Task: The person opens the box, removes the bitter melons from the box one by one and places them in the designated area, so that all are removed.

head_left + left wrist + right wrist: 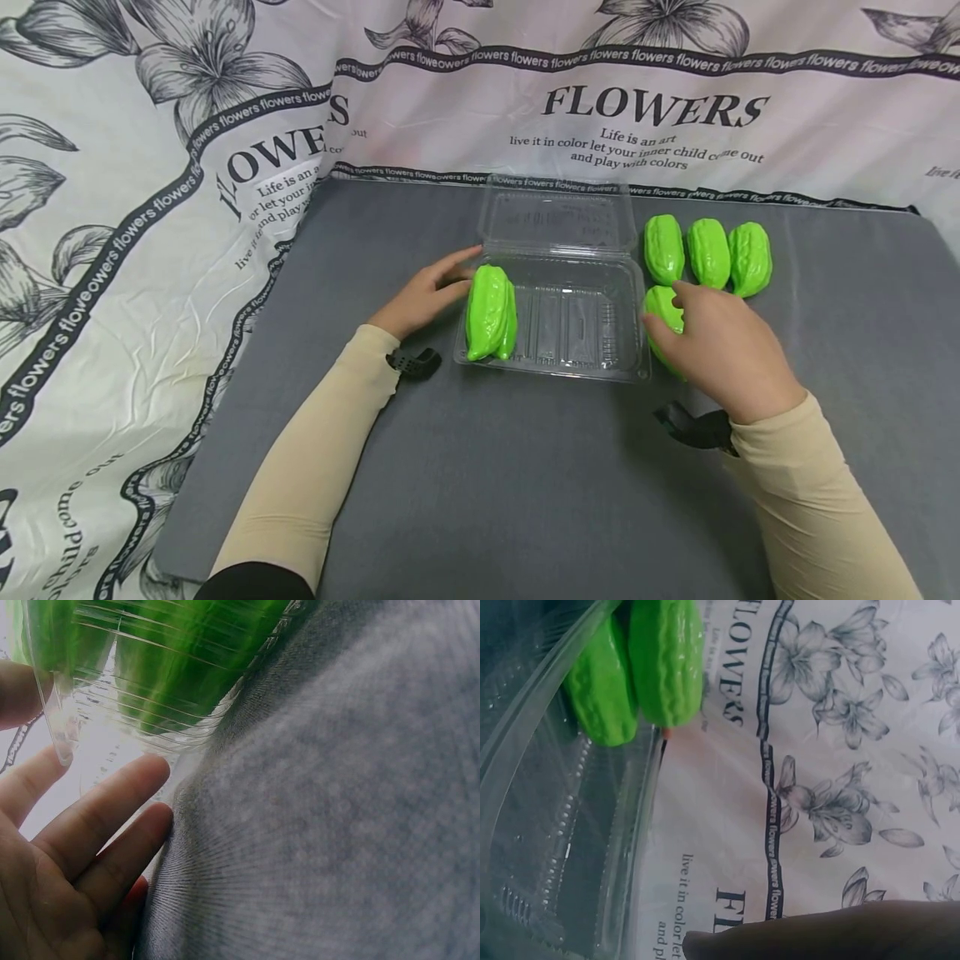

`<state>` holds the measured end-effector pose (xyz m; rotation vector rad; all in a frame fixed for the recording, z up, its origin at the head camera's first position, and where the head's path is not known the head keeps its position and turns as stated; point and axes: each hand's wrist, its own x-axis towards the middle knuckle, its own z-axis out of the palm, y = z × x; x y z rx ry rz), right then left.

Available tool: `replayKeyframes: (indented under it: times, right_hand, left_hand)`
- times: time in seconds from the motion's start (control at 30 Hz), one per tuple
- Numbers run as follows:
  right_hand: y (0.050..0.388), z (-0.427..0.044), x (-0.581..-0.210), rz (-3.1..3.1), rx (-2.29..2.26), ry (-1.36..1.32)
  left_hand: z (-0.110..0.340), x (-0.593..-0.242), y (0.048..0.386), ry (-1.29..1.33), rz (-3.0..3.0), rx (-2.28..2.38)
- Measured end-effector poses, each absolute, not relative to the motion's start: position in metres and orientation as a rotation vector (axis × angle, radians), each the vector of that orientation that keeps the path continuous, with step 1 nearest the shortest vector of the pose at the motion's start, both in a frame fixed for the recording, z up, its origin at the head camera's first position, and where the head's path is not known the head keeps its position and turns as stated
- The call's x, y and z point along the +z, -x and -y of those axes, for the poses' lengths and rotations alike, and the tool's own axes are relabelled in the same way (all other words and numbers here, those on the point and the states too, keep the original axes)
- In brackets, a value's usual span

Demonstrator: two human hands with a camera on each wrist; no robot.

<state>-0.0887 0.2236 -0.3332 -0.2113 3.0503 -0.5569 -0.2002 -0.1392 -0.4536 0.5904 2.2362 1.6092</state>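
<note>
A clear plastic clamshell box (558,372) lies with its lid (555,221) folded back. At its left end, two glossy, ridged green fruits (487,312) lie side by side. My left hand (423,300) touches the box's left edge; its fingers look straight in the left wrist view, with the thumb near the rim (64,754). Over a ridged green fruit (662,302) just right of the box is my right hand (723,350). The thumb lies along that fruit's left side. The other fingers are mostly hidden, and their grip does not show.
Three more ridged green fruits (708,254) stand in a row behind the right hand. The grey tabletop (540,492) runs back to a white hanging cloth (450,125) printed with flowers and lettering.
</note>
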Motion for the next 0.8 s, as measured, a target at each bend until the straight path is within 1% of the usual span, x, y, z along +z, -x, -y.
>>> replayKeyframes:
  times: [0.8]
  right_hand:
    - [0.094,-0.168,-0.321,-2.994,-0.62,0.324]
  left_hand:
    - [0.14,-0.454,0.2,-0.577,-2.225,1.615]
